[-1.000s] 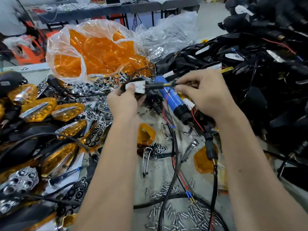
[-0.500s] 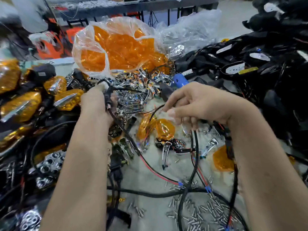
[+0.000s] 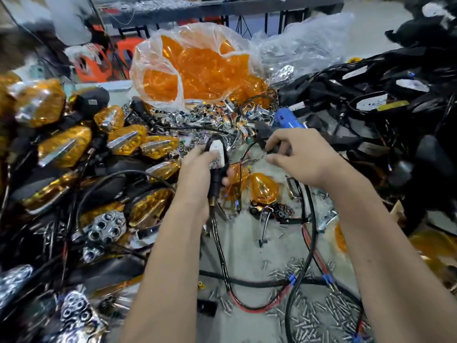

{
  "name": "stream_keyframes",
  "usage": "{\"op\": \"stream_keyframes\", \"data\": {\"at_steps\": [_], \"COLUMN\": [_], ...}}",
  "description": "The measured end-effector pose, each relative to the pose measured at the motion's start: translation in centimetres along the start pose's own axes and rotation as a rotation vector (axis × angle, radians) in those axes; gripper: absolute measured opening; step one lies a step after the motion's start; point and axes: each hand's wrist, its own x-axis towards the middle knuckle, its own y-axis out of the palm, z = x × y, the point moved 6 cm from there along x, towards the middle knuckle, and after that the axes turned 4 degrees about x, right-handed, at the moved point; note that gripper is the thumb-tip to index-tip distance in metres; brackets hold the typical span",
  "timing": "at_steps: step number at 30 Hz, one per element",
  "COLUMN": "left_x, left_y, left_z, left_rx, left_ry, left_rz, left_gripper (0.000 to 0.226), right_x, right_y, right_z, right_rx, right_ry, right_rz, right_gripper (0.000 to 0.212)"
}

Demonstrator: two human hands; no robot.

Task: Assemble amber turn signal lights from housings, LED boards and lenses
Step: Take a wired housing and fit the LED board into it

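Everywhere clutter on the grey bench [image 3: 247, 246]: left hand [image 3: 197, 169] grip around a housing [image 3: 217, 159], right hand [image 3: 299, 157] pinching a dark part.

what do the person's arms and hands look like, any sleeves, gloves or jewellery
Both forearms are bare up to the bottom edge of the picture, so no sleeve shows. The left hand and the right hand wear no gloves. No watch, band or bracelet shows at either wrist, and no ring can be seen on the visible fingers. There are no markings or tape on either arm.
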Motion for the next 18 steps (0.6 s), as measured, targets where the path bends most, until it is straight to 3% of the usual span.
{"op": "stream_keyframes", "data": {"at_steps": [2,5,7,11,15,18], "left_x": [-0.1,-0.2,-0.3,-0.4,-0.7,-1.0], "left_y": [0.8,1.8,2.2,2.4,2.7,3.1], "left_z": [0.2,0.7,0.9,1.2,1.1,0.9], "left_rx": [0.095,0.243,0.268,0.227,0.315,0.326], "left_ry": [0.034,0.092,0.102,0.089,0.079,0.074], "left_rz": [0.070,0.125,0.147,0.198,0.263,0.299], "left_gripper": [0.014,0.020,0.030,0.034,0.010,0.009], "right_x": [0.0,-0.1,-0.2,0.1,0.3,0.3], "right_y": [0.2,1.7,2.6,2.3,1.6,1.6], "right_z": [1.3,3.1,3.5,2.7,2.0,1.9], "right_rx": [0.208,0.520,0.591,0.750,0.813,0.848], "right_ry": [-0.045,-0.058,-0.058,-0.030,-0.024,-0.038], "right_rz": [-0.070,0.017,0.055,-0.025,-0.115,-0.111], "right_gripper": [0.013,0.017,0.012,0.015,0.011,0.009]}}
